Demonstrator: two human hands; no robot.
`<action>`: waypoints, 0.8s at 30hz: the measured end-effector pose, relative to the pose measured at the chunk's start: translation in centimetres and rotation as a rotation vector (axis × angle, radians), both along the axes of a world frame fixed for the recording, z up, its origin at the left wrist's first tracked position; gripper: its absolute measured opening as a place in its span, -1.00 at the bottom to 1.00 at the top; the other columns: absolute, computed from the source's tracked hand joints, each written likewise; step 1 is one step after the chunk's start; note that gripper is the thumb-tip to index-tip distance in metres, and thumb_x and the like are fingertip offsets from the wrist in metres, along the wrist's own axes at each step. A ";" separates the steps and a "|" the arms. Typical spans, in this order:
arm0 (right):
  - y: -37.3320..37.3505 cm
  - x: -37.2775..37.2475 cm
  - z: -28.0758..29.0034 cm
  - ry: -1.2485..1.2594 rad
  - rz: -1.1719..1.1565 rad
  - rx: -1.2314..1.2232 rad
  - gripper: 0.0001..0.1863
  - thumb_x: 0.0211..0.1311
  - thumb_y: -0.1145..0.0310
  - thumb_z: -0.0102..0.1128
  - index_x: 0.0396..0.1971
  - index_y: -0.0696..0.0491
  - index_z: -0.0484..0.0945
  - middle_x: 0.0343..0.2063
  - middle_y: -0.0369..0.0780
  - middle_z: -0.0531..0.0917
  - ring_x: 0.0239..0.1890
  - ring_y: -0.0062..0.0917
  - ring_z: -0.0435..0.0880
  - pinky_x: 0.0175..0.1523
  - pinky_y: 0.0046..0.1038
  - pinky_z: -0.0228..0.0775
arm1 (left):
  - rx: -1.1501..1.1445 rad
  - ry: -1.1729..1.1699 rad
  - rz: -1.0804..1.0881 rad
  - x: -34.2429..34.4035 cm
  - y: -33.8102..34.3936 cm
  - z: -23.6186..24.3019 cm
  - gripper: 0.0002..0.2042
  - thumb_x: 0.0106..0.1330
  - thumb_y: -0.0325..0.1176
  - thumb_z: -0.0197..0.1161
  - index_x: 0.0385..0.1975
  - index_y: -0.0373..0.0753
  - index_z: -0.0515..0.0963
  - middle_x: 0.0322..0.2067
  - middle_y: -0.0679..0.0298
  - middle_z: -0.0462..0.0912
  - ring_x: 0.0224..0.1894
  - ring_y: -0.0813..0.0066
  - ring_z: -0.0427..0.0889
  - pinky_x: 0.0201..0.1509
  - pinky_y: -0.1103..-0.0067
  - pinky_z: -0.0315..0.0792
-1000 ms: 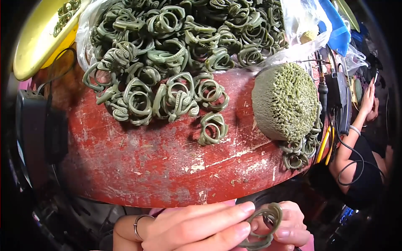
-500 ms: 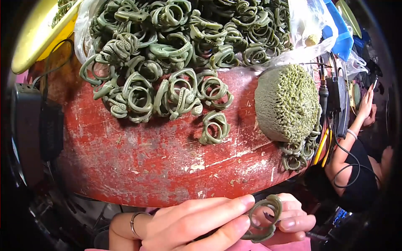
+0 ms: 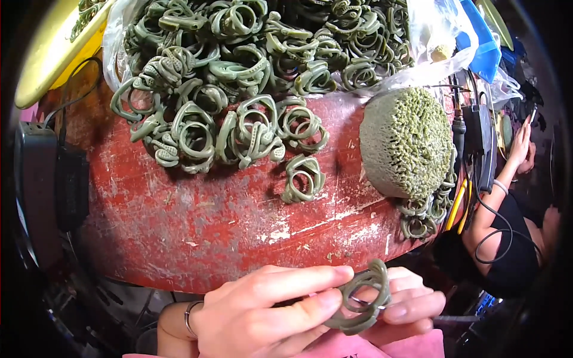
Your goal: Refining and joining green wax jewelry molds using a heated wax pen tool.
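Near the table's front edge, my left hand (image 3: 262, 310) pinches a dark green wax-like ring piece (image 3: 353, 324) made of several joined loops. Close against its other side is my right hand (image 3: 415, 304), fingers curled. A thin grey rod-like tool (image 3: 462, 318) sticks out to the right of that hand, and a slim metal tip shows inside the loops; most of the tool is hidden by the fingers. A similar single ring piece (image 3: 303, 179) lies on the red table beyond my hands.
A large heap of green ring pieces (image 3: 239, 65) fills a clear plastic bag (image 3: 433, 68) at the back. A rough green porous block (image 3: 406, 143) stands at right, near cables and a black tool (image 3: 458, 128). Another person's arm (image 3: 507, 173) shows far right. A grey box (image 3: 39, 179) sits left.
The ring piece has been raised slightly and turned between my fingers. My right hand has shifted a little, and the tool's rod now shows more clearly to its right.
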State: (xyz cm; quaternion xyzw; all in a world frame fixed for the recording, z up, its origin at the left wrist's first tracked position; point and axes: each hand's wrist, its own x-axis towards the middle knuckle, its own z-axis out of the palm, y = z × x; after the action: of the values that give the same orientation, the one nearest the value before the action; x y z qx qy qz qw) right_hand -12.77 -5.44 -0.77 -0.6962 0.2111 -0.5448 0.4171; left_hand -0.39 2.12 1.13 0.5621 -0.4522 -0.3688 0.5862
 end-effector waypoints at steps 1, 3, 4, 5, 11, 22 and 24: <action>-0.2 0.1 -0.3 -0.108 0.059 0.071 -0.63 0.30 0.13 -0.46 -0.53 0.10 0.19 -0.80 -0.24 0.41 -0.79 -0.56 0.42 -0.60 -0.60 0.37 | -0.006 0.006 -0.142 1.2 -0.1 -0.5 -0.72 -0.13 -0.60 0.30 -0.33 -0.34 0.51 -0.18 0.07 0.49 -0.35 0.31 0.58 -0.32 0.64 0.47; -0.4 -0.4 0.4 -0.149 0.127 0.147 -0.61 0.29 0.10 -0.49 -0.51 0.08 0.19 -0.81 -0.26 0.41 -0.74 -0.58 0.45 -0.60 -0.62 0.33 | -0.030 0.070 -0.097 1.1 -0.1 -0.5 -0.71 -0.13 -0.61 0.30 -0.33 -0.34 0.50 -0.19 0.06 0.49 -0.34 0.29 0.58 -0.32 0.65 0.48; -0.6 -0.8 0.6 -0.145 0.121 0.142 -0.61 0.29 0.10 -0.49 -0.51 0.08 0.19 -0.81 -0.26 0.41 -0.74 -0.58 0.45 -0.60 -0.62 0.33 | -0.051 0.130 -0.053 0.8 -0.2 -0.5 -0.71 -0.13 -0.62 0.30 -0.33 -0.34 0.49 -0.19 0.04 0.49 -0.34 0.28 0.59 -0.33 0.65 0.48; -0.7 -1.2 0.8 -0.049 0.082 0.161 -0.61 0.28 0.07 -0.48 -0.50 0.07 0.19 -0.81 -0.27 0.40 -0.74 -0.59 0.44 -0.61 -0.63 0.32 | -0.106 0.262 0.157 -0.7 -0.4 -0.2 -0.71 -0.13 -0.66 0.28 -0.34 -0.35 0.46 -0.24 0.00 0.50 -0.31 0.28 0.59 -0.29 0.63 0.49; -2.1 -1.3 1.0 0.161 0.294 0.199 -0.61 0.22 -0.02 -0.36 -0.48 0.03 0.17 -0.73 -0.30 0.43 -0.69 -0.66 0.37 -0.56 -0.66 0.28 | -0.128 0.127 0.191 -1.0 -1.0 -0.4 -0.72 -0.08 -0.70 0.22 -0.39 -0.40 0.29 -0.42 -0.09 0.47 -0.54 0.39 0.57 -0.51 0.65 0.51; -2.5 -1.3 0.5 0.147 0.316 0.122 -0.62 0.24 0.00 -0.36 -0.50 0.04 0.18 -0.72 -0.28 0.44 -0.68 -0.64 0.38 -0.52 -0.65 0.30 | -0.052 0.192 0.197 -0.9 -1.0 0.2 -0.76 -0.03 -0.66 0.20 -0.38 -0.38 0.32 -0.45 -0.06 0.51 -0.51 0.47 0.56 -0.49 0.71 0.47; -2.6 -1.3 0.2 0.153 0.306 0.112 -0.62 0.24 0.01 -0.36 -0.50 0.04 0.18 -0.73 -0.28 0.45 -0.68 -0.64 0.38 -0.52 -0.65 0.31 | -0.061 0.132 0.186 -0.8 -1.0 0.1 -0.78 -0.03 -0.68 0.19 -0.39 -0.38 0.33 -0.45 -0.06 0.51 -0.52 0.46 0.56 -0.49 0.70 0.47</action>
State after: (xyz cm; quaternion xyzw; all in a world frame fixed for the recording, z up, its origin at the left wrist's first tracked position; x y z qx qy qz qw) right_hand -14.09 -7.99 -0.53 -0.7352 0.1636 -0.4079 0.5160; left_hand -1.19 1.08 1.24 0.5580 -0.3695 -0.3353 0.6631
